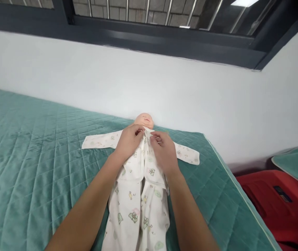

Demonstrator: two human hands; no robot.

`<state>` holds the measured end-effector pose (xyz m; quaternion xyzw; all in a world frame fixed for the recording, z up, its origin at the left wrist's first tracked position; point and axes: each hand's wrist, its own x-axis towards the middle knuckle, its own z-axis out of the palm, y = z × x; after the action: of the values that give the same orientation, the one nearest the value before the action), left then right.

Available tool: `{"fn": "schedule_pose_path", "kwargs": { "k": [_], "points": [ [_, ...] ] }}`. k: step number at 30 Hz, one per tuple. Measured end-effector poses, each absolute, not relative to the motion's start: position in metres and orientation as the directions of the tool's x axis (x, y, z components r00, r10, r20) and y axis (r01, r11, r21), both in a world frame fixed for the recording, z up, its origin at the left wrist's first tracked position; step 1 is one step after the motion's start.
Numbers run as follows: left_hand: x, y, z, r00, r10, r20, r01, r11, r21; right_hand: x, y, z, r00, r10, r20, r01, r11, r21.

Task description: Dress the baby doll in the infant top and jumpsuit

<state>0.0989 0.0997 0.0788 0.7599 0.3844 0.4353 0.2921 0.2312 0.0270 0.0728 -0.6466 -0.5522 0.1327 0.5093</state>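
A baby doll (144, 120) lies on its back, head toward the wall and legs toward me. It wears a white baby jacket (151, 170) with small printed animals, and matching pants (128, 209). Both sleeves stretch out flat to the sides. Just below the chin, my left hand (131, 139) pinches the left front edge of the jacket near the collar. Opposite it, my right hand (163, 148) has its fingers closed at the right front edge by the neck. The two front edges meet at the top and part slightly at the hem. My fingers hide any fastener there.
A green quilted cover (47, 167) lies under the doll, its right edge dropping off beside a red plastic object (276, 205) with green cloth (297, 165) on it. Behind stands a white wall (112, 80) below a dark-framed window (138, 35) with metal bars.
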Motion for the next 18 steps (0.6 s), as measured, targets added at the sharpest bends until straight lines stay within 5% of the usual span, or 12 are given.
{"fn": "schedule_pose_path", "kwargs": {
  "k": [7, 18],
  "points": [
    [0.080, 0.086, 0.067, 0.414, 0.826, 0.383, 0.252, -0.509, 0.823, 0.209, 0.011, 0.069, 0.381, 0.861, 0.337, 0.655, 0.006, -0.756],
    [0.090, 0.078, 0.078, 0.375, 0.869, 0.323, 0.198, -0.415, 0.888, 0.220, 0.021, 0.068, 0.461, 0.872, 0.166, 0.389, -0.031, -0.921]
  ]
}}
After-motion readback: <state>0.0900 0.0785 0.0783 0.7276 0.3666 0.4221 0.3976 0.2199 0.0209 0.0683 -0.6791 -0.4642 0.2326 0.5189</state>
